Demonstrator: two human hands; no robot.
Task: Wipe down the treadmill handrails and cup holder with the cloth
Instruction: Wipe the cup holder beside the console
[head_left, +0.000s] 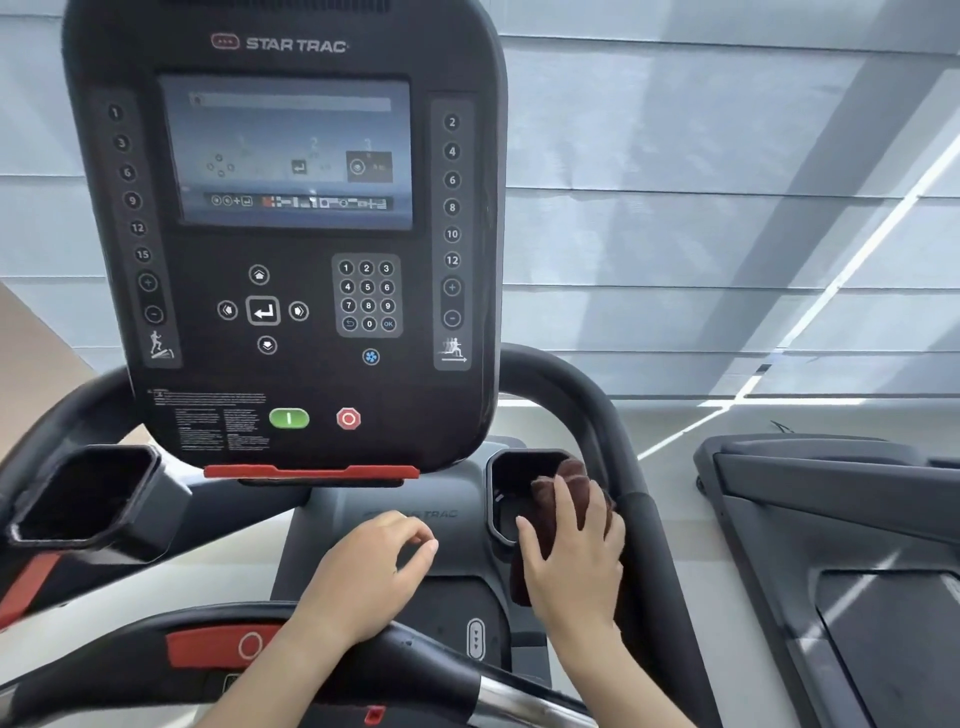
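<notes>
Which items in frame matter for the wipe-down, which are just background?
In play:
- brown cloth, under the right hand
- right cup holder, cloth at its rim
- left cup holder
- right handrail
- front crossbar, left hand above it

Background:
- console screen
- green start button
- red stop button
- neighbouring treadmill

Left hand bare, right hand bare, forearms uncovered, no sleeves visible

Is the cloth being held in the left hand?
No, the brown cloth is under the right hand at the right cup holder, while the left hand is empty.
</notes>
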